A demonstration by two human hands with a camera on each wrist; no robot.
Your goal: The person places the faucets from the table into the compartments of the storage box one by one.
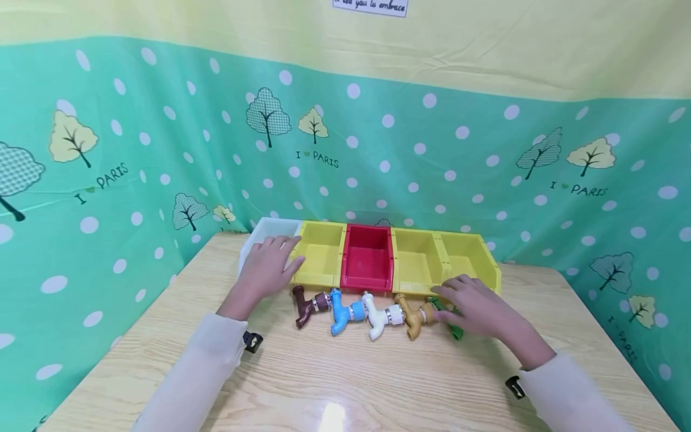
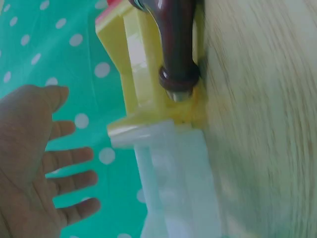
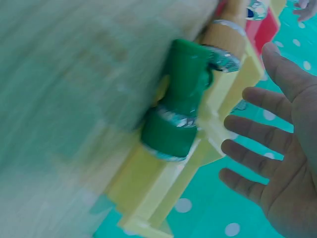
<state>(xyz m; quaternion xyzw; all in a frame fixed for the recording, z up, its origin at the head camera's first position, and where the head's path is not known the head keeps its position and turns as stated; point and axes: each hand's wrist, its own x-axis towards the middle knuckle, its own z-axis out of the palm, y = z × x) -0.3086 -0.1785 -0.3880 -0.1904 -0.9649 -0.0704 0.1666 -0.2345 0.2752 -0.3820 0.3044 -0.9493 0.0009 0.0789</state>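
Note:
A row of plastic taps lies on the table: dark brown, blue, white, tan and green. My left hand hovers over the white bin at the row's left end, fingers spread and holding nothing. The brown tap is the one nearest to it. Above the green tap my right hand hangs with fingers extended, partly covering that tap in the head view. In the right wrist view the green tap lies apart from the empty palm.
Behind the taps stand joined bins: the white one, a yellow bin, a red bin and two more yellow bins. A polka-dotted cloth hangs behind the wooden table. Small black wrist fittings show below both sleeves.

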